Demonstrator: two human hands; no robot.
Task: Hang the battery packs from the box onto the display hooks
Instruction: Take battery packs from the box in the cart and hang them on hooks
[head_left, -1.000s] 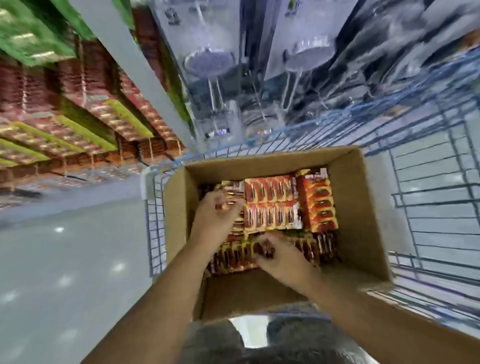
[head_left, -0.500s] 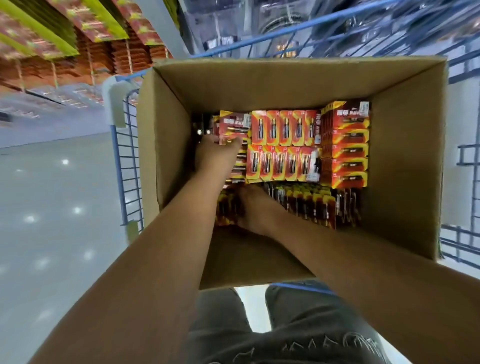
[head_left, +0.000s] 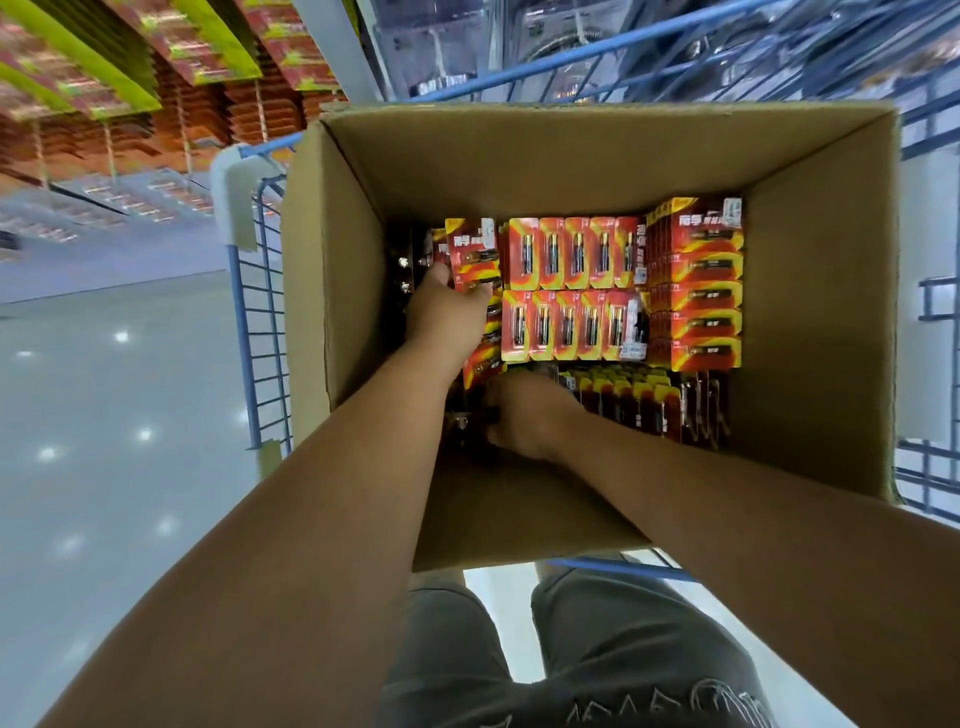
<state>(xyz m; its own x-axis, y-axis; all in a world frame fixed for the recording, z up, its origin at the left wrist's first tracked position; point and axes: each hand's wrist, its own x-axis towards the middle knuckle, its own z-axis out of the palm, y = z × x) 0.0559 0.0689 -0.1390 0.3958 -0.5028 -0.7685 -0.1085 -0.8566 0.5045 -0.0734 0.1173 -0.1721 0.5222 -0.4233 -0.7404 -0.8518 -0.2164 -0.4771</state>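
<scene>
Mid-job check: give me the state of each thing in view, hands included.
Cardboard box: flaps open, sitting in the cart, still well stocked.
Blue wire cart: holding the box.
Battery packs: standing in rows inside the box.
Left hand: gripping a red pack, raised above the rows.
Right hand: down among the near packs; grip hidden.

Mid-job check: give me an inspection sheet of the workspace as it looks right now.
Surface: cardboard box in a blue wire cart, flaps open.
Job's things: battery packs in rows fill the box floor; none hung yet.
Clutter: nothing seen.
Grips: left hand holds a red pack raised at the box's left; right hand reaches into the near-left packs, its fingers hidden.
Cables: nothing seen.
Surroundings: stocked display shelves upper left, shiny floor.
</scene>
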